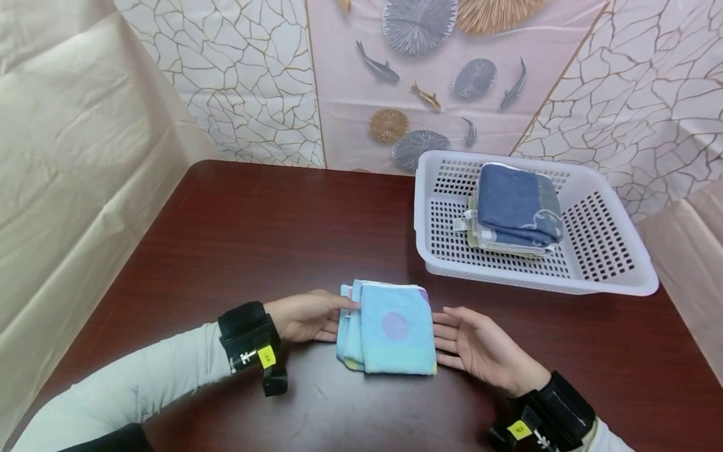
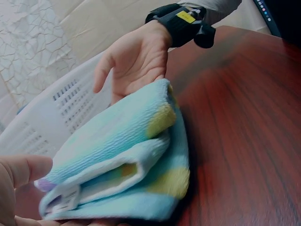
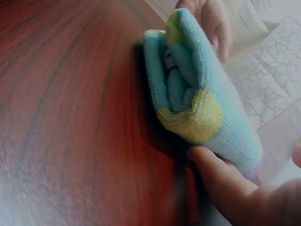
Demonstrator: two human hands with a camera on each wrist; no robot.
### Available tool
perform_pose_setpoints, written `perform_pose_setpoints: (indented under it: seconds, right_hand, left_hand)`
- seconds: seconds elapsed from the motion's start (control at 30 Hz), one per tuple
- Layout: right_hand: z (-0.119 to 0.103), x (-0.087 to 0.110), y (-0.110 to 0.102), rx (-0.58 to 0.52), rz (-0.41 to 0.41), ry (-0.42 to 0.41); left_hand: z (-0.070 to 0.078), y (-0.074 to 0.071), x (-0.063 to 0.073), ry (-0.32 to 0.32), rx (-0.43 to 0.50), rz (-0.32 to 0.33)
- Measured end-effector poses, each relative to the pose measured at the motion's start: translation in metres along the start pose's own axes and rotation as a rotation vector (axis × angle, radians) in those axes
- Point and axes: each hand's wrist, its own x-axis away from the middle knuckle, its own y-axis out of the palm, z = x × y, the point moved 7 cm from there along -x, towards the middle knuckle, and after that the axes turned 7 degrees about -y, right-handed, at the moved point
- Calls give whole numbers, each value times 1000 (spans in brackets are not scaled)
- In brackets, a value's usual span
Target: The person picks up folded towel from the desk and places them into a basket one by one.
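A light blue folded towel (image 1: 396, 329) with a pale purple dot lies on the dark table in the head view. Yellow patches and its stacked folds show in both wrist views. At its left edge, my left hand (image 1: 307, 317) holds the folds, thumb over them and fingers running beneath. A white label (image 2: 70, 198) shows inside the fold near that thumb. My right hand (image 1: 486, 345) is turned palm up at the opposite edge, its fingers straight and their tips right at the towel. In the right wrist view, a fingertip (image 3: 202, 154) goes under the towel's side.
A white perforated basket (image 1: 536, 282) stands at the back right of the table (image 1: 271, 226). Inside it is a stack of folded towels, a dark blue towel (image 1: 508, 198) on top. Patterned cloth (image 1: 248, 81) hangs behind the table, and beige cloth (image 1: 85, 157) hangs at the left.
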Motion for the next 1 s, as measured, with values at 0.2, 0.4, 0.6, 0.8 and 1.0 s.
perform_pose_setpoints:
  seconds: [0.2, 0.4, 0.6, 0.8, 1.0]
  right_hand:
    - [7, -10, 11, -55, -41, -18]
    - [10, -16, 18, -19, -8, -31]
    - [12, -18, 21, 68, 86, -25]
    - [10, -15, 26, 76, 144, -54]
    - [2, -7, 33, 53, 138, -100]
  left_hand:
    - [-1, 18, -11, 26, 12, -37]
    - [-4, 32, -19, 30, 10, -55]
    - [-5, 41, -20, 36, -6, -32]
    - [-1, 42, -16, 67, -2, 51]
    - [7, 50, -8, 119, -2, 20]
